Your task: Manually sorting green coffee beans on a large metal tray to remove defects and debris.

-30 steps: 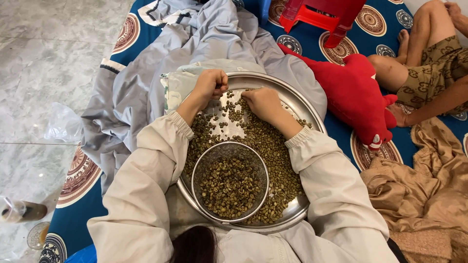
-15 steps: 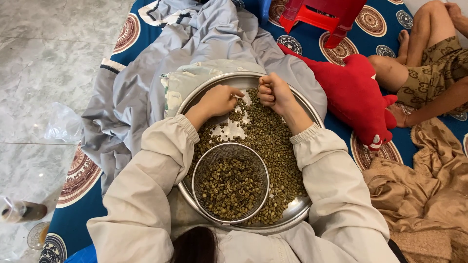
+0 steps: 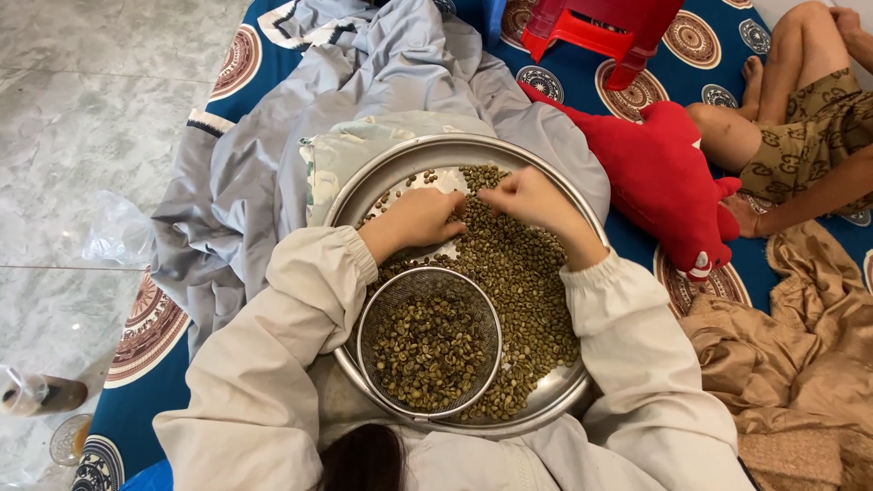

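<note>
I see a grey blanket (image 3: 273,173) spread at the left, and on it the big metal tray (image 3: 382,182) of green beans (image 3: 527,273) with a round sieve (image 3: 428,341) resting inside. My left hand (image 3: 420,216) curls loosely over the beans beside my right hand (image 3: 523,198), whose fingers pinch together on beans near the tray's far edge; a red cushion (image 3: 659,173) lies right
</note>
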